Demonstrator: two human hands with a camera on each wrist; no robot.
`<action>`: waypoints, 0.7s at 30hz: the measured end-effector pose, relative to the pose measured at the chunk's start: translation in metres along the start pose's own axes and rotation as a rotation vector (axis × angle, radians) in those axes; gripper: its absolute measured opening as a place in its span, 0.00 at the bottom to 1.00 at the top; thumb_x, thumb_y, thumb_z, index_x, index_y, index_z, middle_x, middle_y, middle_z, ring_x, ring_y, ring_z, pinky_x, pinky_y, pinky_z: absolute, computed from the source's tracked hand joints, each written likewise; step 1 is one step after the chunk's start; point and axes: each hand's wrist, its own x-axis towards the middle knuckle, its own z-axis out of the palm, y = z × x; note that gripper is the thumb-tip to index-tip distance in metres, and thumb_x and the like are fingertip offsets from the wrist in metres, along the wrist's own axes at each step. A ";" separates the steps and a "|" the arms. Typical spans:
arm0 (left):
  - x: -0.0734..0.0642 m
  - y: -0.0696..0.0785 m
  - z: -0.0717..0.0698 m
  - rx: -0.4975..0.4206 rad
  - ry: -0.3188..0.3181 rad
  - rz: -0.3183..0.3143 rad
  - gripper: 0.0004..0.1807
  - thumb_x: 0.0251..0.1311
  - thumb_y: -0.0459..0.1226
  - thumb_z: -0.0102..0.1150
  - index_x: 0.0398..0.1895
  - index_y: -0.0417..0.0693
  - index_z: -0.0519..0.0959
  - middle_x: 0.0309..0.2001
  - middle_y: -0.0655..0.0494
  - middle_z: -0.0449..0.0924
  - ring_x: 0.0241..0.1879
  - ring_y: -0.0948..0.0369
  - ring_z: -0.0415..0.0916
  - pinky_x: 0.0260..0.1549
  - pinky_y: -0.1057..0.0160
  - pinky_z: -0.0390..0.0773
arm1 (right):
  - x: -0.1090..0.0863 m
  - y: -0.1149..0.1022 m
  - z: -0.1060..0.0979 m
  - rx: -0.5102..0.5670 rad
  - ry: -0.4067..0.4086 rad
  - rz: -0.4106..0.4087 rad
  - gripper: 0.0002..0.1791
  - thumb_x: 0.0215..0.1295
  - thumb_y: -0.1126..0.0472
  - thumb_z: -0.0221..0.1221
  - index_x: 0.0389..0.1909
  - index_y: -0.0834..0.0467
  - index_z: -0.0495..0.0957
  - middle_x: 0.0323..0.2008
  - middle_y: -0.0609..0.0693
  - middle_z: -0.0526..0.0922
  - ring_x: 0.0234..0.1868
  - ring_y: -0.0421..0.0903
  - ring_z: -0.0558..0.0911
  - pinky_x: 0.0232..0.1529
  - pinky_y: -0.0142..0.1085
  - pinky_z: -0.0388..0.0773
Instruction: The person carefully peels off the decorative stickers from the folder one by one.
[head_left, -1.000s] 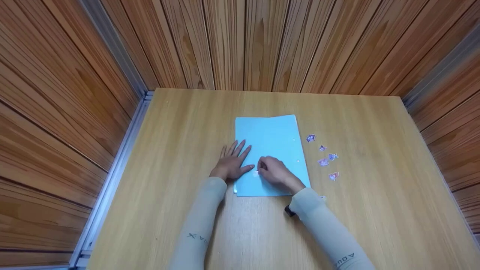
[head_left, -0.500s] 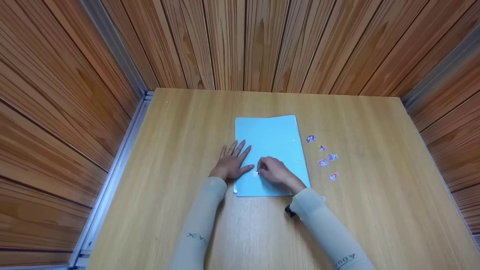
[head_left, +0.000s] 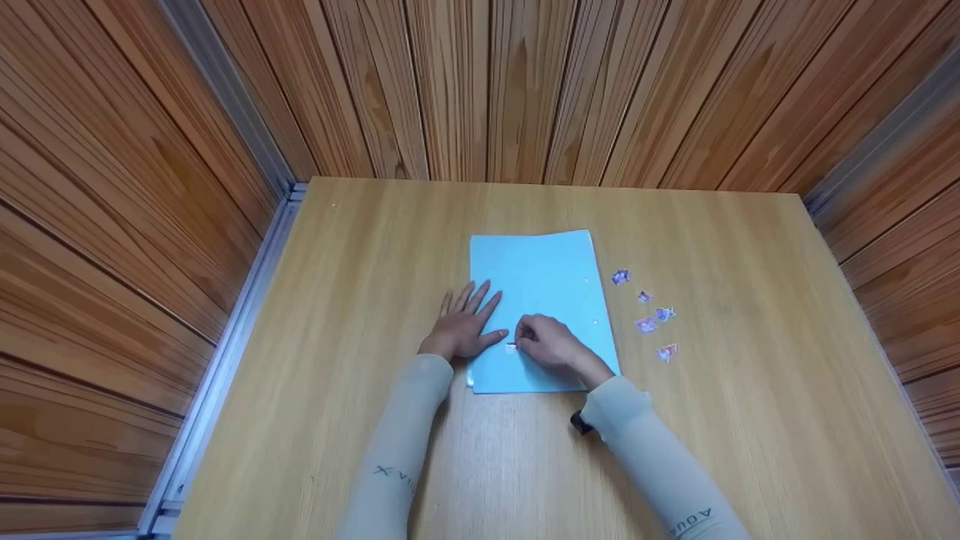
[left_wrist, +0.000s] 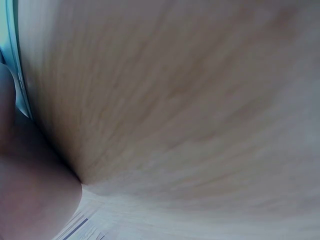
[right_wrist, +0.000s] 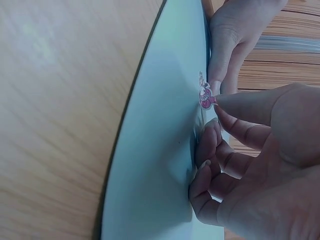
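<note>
A light blue folder [head_left: 540,270] lies on the wooden table. My left hand [head_left: 463,330] rests on its left side with the fingers spread, the thumb pointing toward the right hand. Over the lower middle of the folder, my right hand [head_left: 551,341] pinches a small pink cartoon sticker [right_wrist: 206,96] between thumb and index finger. In the right wrist view the sticker stands up close against the folder's surface, and the other fingers curl onto the cover. Just left of the right fingertips, the head view shows the sticker [head_left: 511,347] as a small pale patch.
Several small purple and pink cut-out stickers [head_left: 646,325] lie on the table [head_left: 735,300] right of the folder. Another pale piece [head_left: 646,394] shows partly beside the right sleeve. Wood-panelled walls [head_left: 517,90] enclose the back and sides. The left wrist view shows mostly blurred tabletop.
Both hands keep their places on the folder. The sticker at the right fingertips has shifted very slightly left and tilted a little.
</note>
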 end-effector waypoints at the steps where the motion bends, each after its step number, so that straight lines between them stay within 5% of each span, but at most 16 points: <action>1: 0.000 0.000 0.001 -0.001 0.001 0.000 0.43 0.74 0.65 0.39 0.84 0.64 0.40 0.84 0.58 0.28 0.82 0.51 0.22 0.76 0.39 0.27 | 0.000 0.000 0.000 0.005 0.001 -0.002 0.04 0.74 0.63 0.57 0.39 0.56 0.80 0.36 0.49 0.79 0.36 0.47 0.76 0.41 0.43 0.74; 13: 0.005 -0.004 0.007 -0.027 0.001 -0.002 0.44 0.73 0.66 0.39 0.84 0.65 0.38 0.84 0.60 0.25 0.81 0.54 0.18 0.75 0.40 0.24 | -0.004 -0.001 -0.003 0.044 -0.010 0.010 0.05 0.75 0.62 0.56 0.40 0.56 0.80 0.37 0.49 0.79 0.37 0.46 0.76 0.43 0.43 0.75; 21: -0.001 0.001 0.001 0.006 0.021 0.009 0.43 0.74 0.64 0.40 0.84 0.63 0.42 0.84 0.56 0.31 0.82 0.50 0.24 0.76 0.38 0.30 | -0.006 -0.001 -0.003 0.067 0.012 0.002 0.05 0.75 0.62 0.56 0.40 0.56 0.80 0.37 0.49 0.79 0.38 0.47 0.76 0.43 0.43 0.75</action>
